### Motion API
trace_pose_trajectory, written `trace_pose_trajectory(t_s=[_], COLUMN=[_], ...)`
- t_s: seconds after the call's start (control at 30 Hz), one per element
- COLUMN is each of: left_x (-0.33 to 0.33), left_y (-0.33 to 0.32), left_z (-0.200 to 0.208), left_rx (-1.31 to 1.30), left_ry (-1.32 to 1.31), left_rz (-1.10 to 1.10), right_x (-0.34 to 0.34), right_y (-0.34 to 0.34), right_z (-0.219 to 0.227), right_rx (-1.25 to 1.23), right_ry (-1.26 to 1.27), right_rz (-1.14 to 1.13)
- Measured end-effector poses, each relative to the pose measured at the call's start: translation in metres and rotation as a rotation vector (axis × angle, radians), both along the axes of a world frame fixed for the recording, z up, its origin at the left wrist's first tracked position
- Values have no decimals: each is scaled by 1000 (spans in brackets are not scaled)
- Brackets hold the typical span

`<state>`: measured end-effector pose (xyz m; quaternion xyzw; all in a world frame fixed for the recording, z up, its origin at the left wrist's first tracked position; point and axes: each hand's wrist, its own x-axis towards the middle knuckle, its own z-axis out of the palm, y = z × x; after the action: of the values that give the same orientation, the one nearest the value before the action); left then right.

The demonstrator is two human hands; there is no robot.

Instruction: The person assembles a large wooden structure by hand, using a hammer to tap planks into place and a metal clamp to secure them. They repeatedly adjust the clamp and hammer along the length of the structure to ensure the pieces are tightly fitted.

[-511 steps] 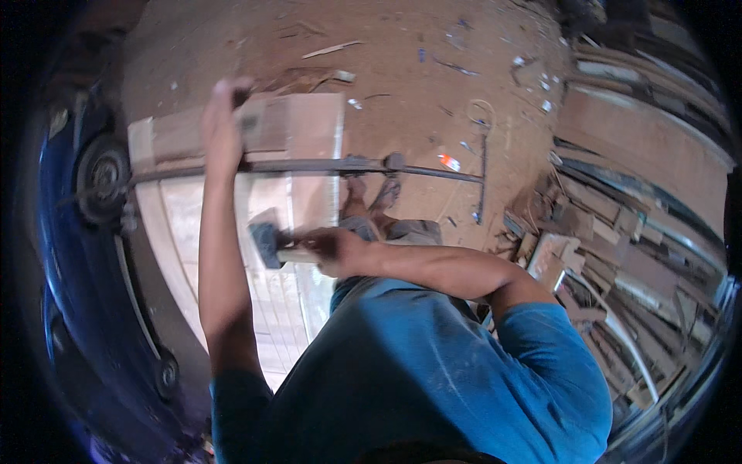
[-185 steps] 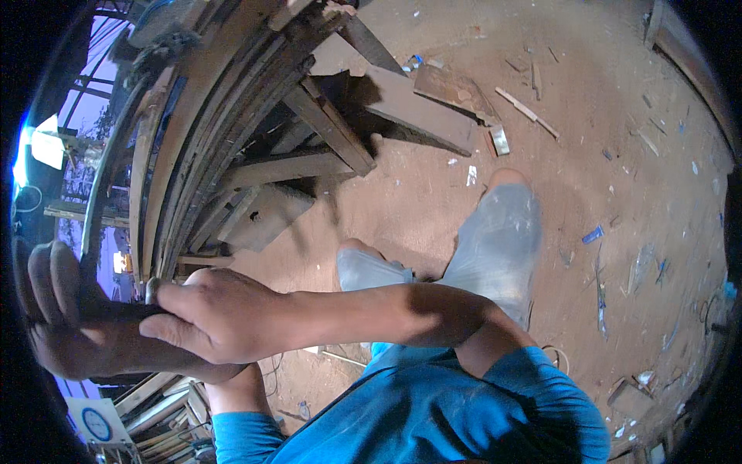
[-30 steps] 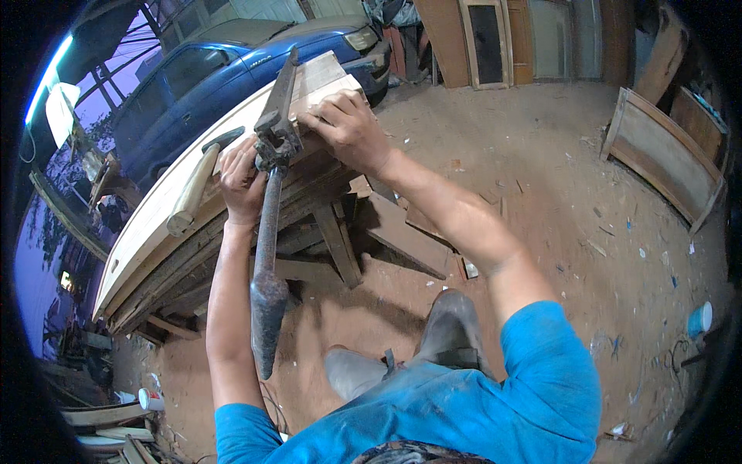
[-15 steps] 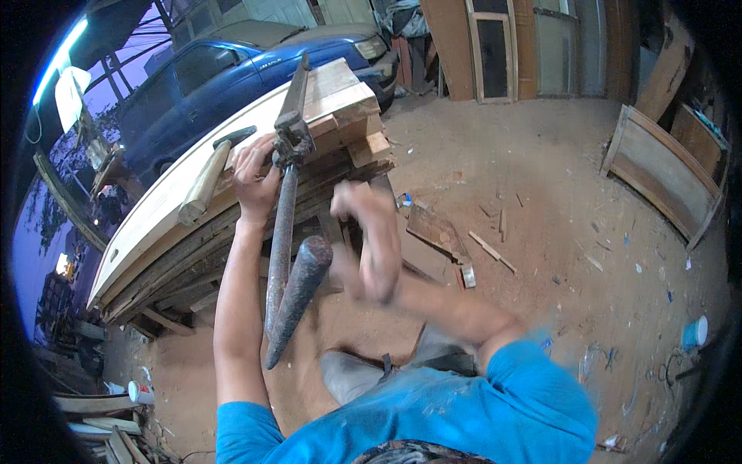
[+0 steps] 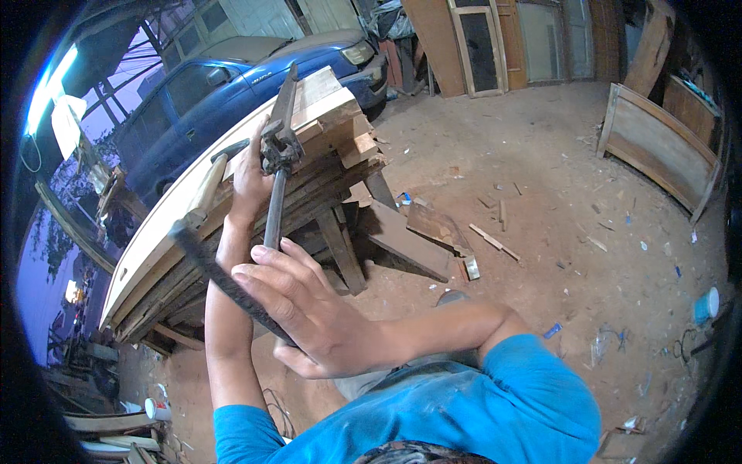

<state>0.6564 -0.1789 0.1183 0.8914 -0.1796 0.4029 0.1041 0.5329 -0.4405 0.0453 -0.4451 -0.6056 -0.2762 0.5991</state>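
Observation:
A long metal bar clamp (image 5: 286, 104) lies lengthwise over the end of a stack of pale boards (image 5: 317, 100). My left hand (image 5: 249, 182) is closed around the clamp beside its rusty screw head, fingers partly hidden behind the metal. From that head a screw rod (image 5: 276, 205) runs back toward me. The dark crossbar handle (image 5: 224, 282) slants across my left forearm. My right hand (image 5: 317, 313) has the handle's near end between thumb and loosely bent fingers. Beside my left hand, a hammer (image 5: 207, 185) with a pale wooden handle rests on the boards.
Older timber and a sawhorse leg (image 5: 340, 251) support the stack. Offcuts (image 5: 440, 232) and wood strips (image 5: 495, 241) litter the dirt floor to the right. A blue car (image 5: 255, 85) stands beyond the boards. A framed panel (image 5: 661, 147) leans at far right, near a small bucket (image 5: 706, 306).
The crossbar handle has turned, its far end now pointing left. My right hand has come from right of the clamp to the handle. My left hand stays by the clamp head.

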Motion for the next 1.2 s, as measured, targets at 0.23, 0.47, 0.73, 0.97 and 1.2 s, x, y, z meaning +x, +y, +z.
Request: trace_pose_trajectory(t_s=[0.23, 0.47, 0.73, 0.97, 1.2], left_x=[3, 1, -11, -14, -13], left_y=[8, 7, 30, 27, 36], left_z=[-10, -17, -21, -23, -24], left_rx=[-9, 26, 106, 116, 135], left_ry=[-45, -44, -126, -264, -285], left_rz=[51, 88, 133, 61, 77], right_x=[17, 12, 142, 263, 265], right_y=[-65, -85, -48, 46, 58], right_z=[49, 97, 66, 38, 27], right_rx=[-287, -264, 7, -173, -63], right_ry=[-432, -884, -110, -458, -413], right_rz=[-307, -944, -637, -771, -724])
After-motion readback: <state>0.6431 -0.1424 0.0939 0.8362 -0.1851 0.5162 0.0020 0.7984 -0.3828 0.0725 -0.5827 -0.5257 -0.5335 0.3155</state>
